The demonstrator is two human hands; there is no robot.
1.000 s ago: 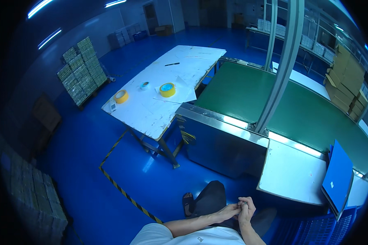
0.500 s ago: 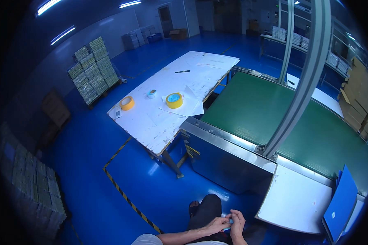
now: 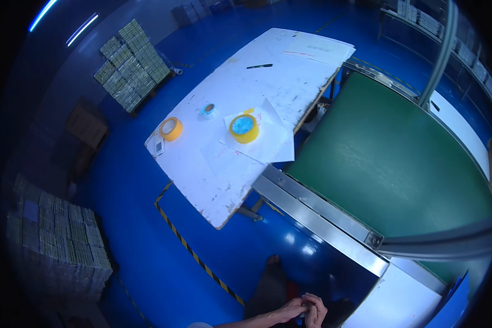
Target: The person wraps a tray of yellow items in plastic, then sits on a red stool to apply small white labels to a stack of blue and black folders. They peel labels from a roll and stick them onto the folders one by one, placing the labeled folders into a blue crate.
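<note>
Low in the view, my left hand (image 3: 291, 310) and my right hand (image 3: 315, 309) meet in front of my body. The fingers of both are bent and pressed together. A small light-blue thing shows faintly between them, mostly covered, and its kind cannot be made out. Well ahead of the hands stands a worn white table (image 3: 202, 188). On it lie a wide yellow tape roll (image 3: 245, 136) on white paper sheets (image 3: 281, 143), an orange-yellow tape roll (image 3: 171, 129), a small light-blue roll (image 3: 208, 111), a small white device (image 3: 158, 145) and a dark pen-like tool (image 3: 259, 66).
To the right runs a green conveyor belt (image 3: 388, 158) with a metal side rail (image 3: 322, 218) and an upright post (image 3: 445, 54). A white side surface (image 3: 393, 298) and blue panel (image 3: 454, 306) are near right. Stacked packs (image 3: 60, 240) stand left. Striped tape (image 3: 194, 254) marks the floor.
The view has shifted and tilted, so the table and belt appear larger and the post lies farther right. My hands stay together; the light-blue thing between them is more covered.
</note>
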